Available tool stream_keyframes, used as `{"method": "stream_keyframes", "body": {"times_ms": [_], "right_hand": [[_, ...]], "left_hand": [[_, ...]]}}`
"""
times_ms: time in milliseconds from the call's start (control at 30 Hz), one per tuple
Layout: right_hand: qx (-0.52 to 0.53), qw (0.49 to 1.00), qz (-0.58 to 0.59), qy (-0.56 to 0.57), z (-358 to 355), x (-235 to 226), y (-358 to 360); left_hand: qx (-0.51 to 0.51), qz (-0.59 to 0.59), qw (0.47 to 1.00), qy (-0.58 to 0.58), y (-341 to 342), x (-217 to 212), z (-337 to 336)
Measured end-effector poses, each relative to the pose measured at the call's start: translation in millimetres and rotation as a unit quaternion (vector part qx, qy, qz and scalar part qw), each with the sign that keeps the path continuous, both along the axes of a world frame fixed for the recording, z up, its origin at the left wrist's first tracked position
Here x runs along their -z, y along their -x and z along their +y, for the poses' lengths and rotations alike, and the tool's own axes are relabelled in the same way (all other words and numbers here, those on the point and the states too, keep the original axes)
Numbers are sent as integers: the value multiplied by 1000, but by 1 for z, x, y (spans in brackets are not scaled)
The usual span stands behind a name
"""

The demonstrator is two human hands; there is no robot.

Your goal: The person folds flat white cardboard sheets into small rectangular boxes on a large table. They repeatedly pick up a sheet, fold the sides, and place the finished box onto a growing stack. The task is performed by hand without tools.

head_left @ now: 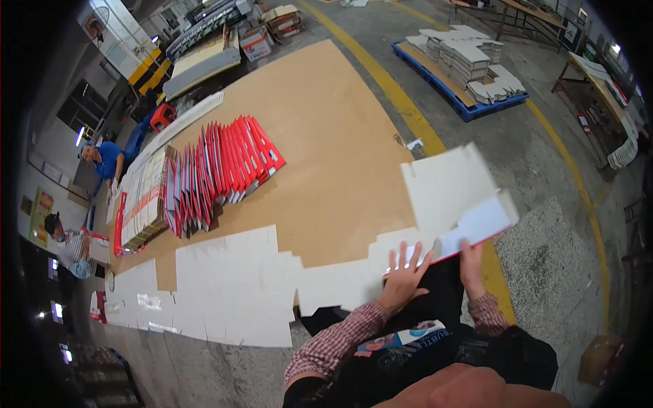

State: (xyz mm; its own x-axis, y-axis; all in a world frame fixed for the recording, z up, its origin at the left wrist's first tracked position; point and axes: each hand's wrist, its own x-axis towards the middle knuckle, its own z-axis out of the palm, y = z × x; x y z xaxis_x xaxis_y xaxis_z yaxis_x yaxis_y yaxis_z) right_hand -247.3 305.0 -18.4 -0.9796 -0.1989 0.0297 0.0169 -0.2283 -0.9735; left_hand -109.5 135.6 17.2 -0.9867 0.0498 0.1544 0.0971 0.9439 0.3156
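1. We see a flat white die-cut cardboard box blank (452,197) lying at the near right edge of a large brown board sheet (326,149) spread on the floor, with one flap folded up toward us and a thin red edge showing underneath it.
2. Our left hand (403,275) lies flat on the lower part of this blank with its fingers spread wide, pressing down on the white surface.
3. Our right hand (471,257) grips the underside of the raised flap, fingers closed around its edge; both forearms wear red-and-white checked sleeves.
4. To the left of the blank, more flat white cardboard blanks (224,285) lie side by side along the near edge of the brown sheet, reaching out over the grey concrete floor (544,251).
5. Farther out on the sheet, a row of red-and-white folded cartons (224,166) stands on edge, leaning together, and beside it lies a flat stack of printed blanks (143,200).
6. At the far left, a person in a blue shirt (105,163) and a person in a striped shirt (68,248) sit near that stack.
7. Beyond a yellow floor line (401,102), a blue pallet (469,105) carries piles of white cardboard, well apart from our hands.
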Motion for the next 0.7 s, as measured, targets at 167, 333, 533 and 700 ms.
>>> {"method": "stream_keyframes", "body": {"times_ms": [167, 333, 533, 700], "right_hand": [[-320, 764, 469, -307, -76, -72, 6], [-466, 602, 503, -410, -90, -63, 14], [-378, 705, 520, -300, -91, -44, 28], [-379, 608, 560, -416, -96, -43, 8]], "left_hand": [[-180, -118, 975, -49, -48, 4, -13], [-128, -78, 986, 73, -117, -8, -116], [-81, -344, 911, -213, -53, -26, -185], [-166, -211, 918, -291, -79, -31, -207]]}}
